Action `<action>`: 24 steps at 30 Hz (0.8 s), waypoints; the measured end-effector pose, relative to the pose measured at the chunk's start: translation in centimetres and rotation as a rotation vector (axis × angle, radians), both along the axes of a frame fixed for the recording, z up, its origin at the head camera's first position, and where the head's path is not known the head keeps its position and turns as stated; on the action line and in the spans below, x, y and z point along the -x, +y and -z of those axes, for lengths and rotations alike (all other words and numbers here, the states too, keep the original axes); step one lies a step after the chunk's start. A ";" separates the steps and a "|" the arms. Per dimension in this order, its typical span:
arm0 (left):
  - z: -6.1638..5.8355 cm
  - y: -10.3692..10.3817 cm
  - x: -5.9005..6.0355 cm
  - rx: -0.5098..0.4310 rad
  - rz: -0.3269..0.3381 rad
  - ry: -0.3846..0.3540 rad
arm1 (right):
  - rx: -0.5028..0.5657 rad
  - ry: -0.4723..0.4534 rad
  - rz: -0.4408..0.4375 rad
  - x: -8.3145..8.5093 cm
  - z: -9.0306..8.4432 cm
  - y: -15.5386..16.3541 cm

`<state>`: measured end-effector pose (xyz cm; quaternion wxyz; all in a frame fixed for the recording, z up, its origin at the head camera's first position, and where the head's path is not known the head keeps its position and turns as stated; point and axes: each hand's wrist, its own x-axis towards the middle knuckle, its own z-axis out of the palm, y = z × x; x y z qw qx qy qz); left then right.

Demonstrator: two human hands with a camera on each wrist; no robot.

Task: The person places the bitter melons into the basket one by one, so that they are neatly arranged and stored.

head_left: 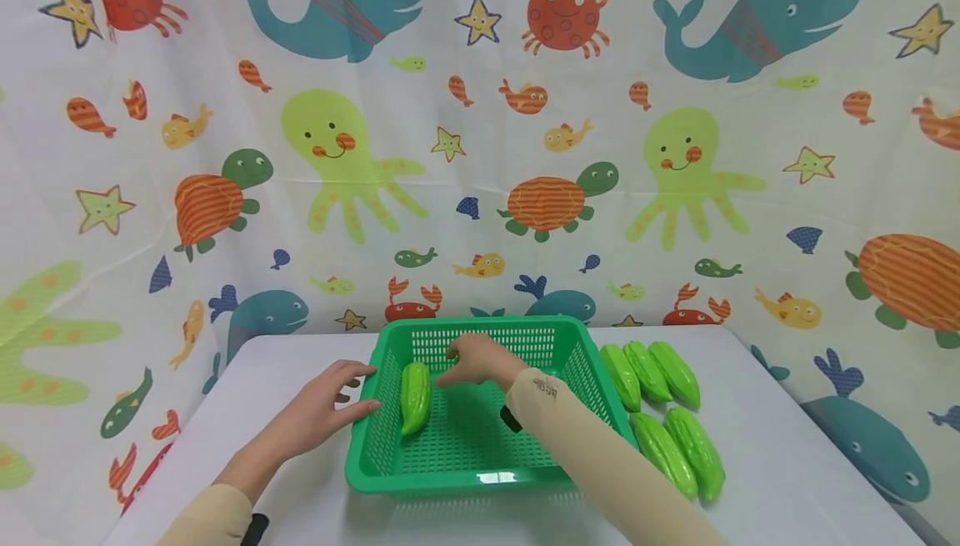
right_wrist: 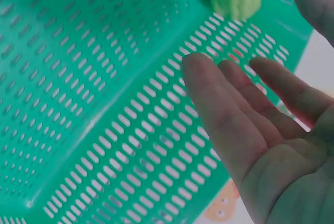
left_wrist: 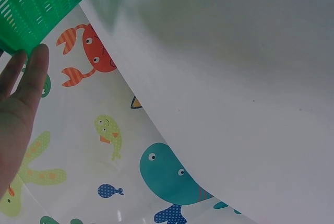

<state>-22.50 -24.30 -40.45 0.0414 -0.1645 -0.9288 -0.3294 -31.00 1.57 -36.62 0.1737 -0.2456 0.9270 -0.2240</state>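
Left hand (head_left: 322, 408) rests flat-fingered against the near-left rim of the green basket (head_left: 480, 473) on the desk (head_left: 787, 479). Right hand (head_left: 476, 360) hovers inside it, fingers loose, holding nothing. One green gourd (head_left: 415, 396) lies in the basket's left side; five more gourds (head_left: 663, 413) sit right of it, with the sea-creature curtain (head_left: 480, 112) behind.

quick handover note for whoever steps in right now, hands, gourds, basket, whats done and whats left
Left hand: open, fingers resting against the left wall of the green basket.
Right hand: open and holding nothing, hovering inside the basket just right of the one gourd in it.
Things: that gourd in the basket lies along the left side of the floor. Five more gourds lie on the white table to the right of the basket.
Done: one gourd is in.
Left: probably the five on the table, if they all go in.
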 end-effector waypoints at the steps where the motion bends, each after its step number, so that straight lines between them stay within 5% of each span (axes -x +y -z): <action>1: 0.0 0.0 0.0 0.000 -0.001 0.001 | 0.003 0.007 -0.007 0.0 -0.2 0.4; 24: -0.2 0.1 0.0 0.012 -0.018 -0.037 | 0.105 0.233 0.055 -1.9 -3.5 8.4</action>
